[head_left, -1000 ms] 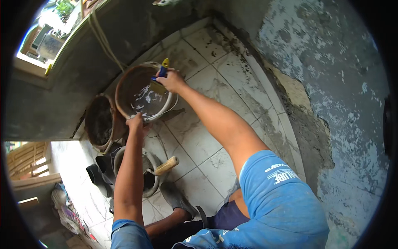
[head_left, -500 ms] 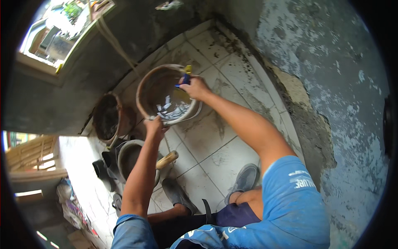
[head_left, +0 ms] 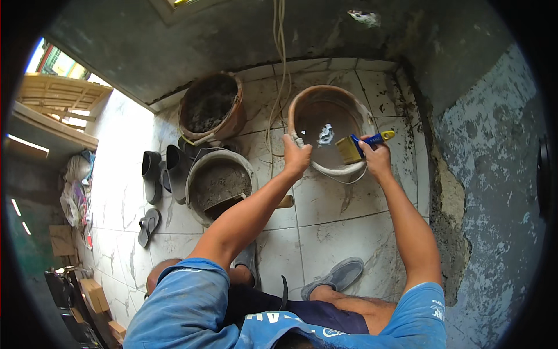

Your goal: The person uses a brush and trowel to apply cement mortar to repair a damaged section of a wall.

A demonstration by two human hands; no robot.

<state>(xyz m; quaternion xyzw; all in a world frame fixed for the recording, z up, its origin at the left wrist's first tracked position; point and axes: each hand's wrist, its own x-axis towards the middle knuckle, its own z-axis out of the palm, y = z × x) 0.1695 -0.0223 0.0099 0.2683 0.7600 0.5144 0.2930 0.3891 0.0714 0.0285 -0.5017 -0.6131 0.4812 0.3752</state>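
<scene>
A bucket (head_left: 296,107) with a pale, worn rim stands on the tiled floor in front of me, murky water (head_left: 325,113) inside it with bright reflections. My left hand (head_left: 297,157) is closed on the near left part of its rim. In my right hand (head_left: 376,158) I grip a wide paintbrush (head_left: 366,142) by its blue and yellow handle. Its bristles point left over the near right inside of the bucket; whether they touch the water I cannot tell. A thin wire handle hangs at the bucket's near side.
To the left stands a bucket of grey mortar (head_left: 221,180) with a wooden-handled trowel (head_left: 232,203) in it. Behind it is another bucket (head_left: 209,107) with dark contents. Boots (head_left: 152,177) and a sandal (head_left: 149,227) lie further left. Cords (head_left: 280,58) hang down the far wall.
My view has swung left, so the bucket appears further right. The brush has turned from pointing up at the rim to lying sideways, bristles over the inside. My left hand still holds the rim.
</scene>
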